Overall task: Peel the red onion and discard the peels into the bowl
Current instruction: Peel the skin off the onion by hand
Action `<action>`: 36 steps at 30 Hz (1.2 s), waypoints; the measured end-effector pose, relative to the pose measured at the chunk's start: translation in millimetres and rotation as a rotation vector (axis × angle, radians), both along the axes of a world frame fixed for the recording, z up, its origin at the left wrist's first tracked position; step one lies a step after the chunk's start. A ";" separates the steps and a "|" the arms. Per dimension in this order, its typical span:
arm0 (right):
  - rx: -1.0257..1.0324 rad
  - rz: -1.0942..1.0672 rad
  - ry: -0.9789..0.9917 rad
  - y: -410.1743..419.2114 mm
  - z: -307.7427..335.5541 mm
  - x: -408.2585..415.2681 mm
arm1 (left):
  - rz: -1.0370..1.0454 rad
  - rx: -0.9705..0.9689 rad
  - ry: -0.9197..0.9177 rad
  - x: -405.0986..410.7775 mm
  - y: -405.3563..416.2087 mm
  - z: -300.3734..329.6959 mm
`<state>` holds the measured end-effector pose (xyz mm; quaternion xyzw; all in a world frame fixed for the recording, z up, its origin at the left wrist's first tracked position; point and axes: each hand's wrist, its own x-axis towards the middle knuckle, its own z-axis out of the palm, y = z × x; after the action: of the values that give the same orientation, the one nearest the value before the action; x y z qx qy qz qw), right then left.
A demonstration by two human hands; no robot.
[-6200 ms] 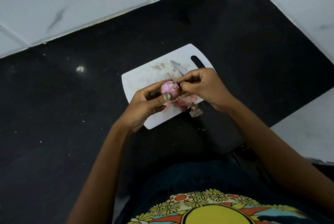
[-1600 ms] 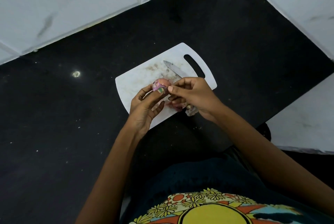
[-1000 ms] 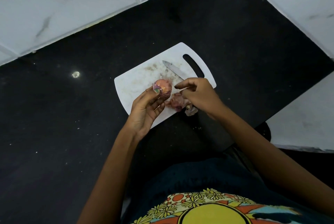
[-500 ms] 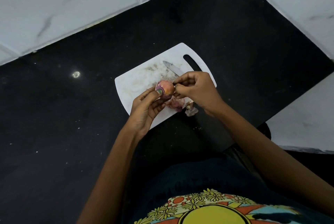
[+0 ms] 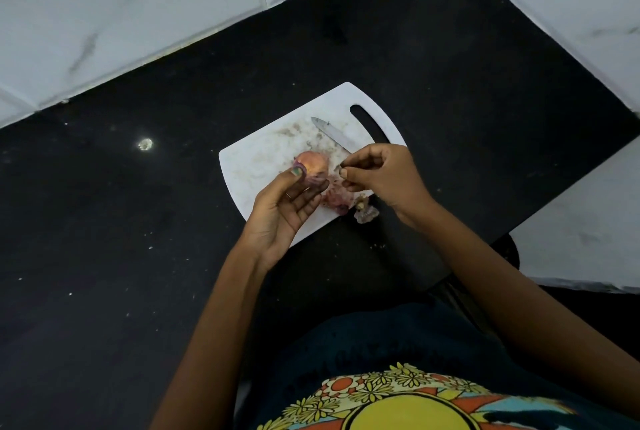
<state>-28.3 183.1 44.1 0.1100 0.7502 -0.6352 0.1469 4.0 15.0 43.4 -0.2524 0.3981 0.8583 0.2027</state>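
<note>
A small red onion point(image 5: 313, 166), pinkish with purple skin at its lower edge, is held at the fingertips of my left hand point(image 5: 285, 204) above a white cutting board point(image 5: 256, 159). My right hand point(image 5: 381, 175) hovers just right of the onion, thumb and forefinger pinched together, apparently on a thin bit of peel. A pile of purple-pink peels point(image 5: 337, 199) lies on the board's near edge, beneath both hands. One more scrap of peel point(image 5: 365, 213) sits just off the board. No bowl is in view.
A knife point(image 5: 332, 135) lies on the board behind my right hand, blade pointing left. The board rests on a black counter point(image 5: 121, 239) bounded by white marble-tiled walls point(image 5: 138, 13) at the back and right. A white ledge point(image 5: 588, 228) lies at the right.
My right hand has pulled a little away from the onion to the right, still pinched. My left hand has turned the onion slightly, so more of its bare surface shows.
</note>
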 end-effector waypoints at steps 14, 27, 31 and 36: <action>0.278 0.119 0.224 -2.9 11.9 -1.9 | -0.067 -0.101 0.050 -1.0 -2.5 -5.5; 0.200 0.295 0.191 -7.0 25.0 -2.8 | -0.179 -0.267 0.181 -1.4 -5.2 -2.2; 0.206 0.292 0.195 -7.2 22.5 -4.4 | -0.195 -0.302 0.177 -1.3 -4.1 -1.0; 0.207 0.228 0.199 -3.1 22.1 -7.7 | -0.219 -0.337 0.201 -2.2 -4.4 -1.4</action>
<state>-36.0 180.0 66.1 -0.0244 0.8300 -0.5416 0.1310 1.8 10.6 42.0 -0.1512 0.5791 0.7733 0.2092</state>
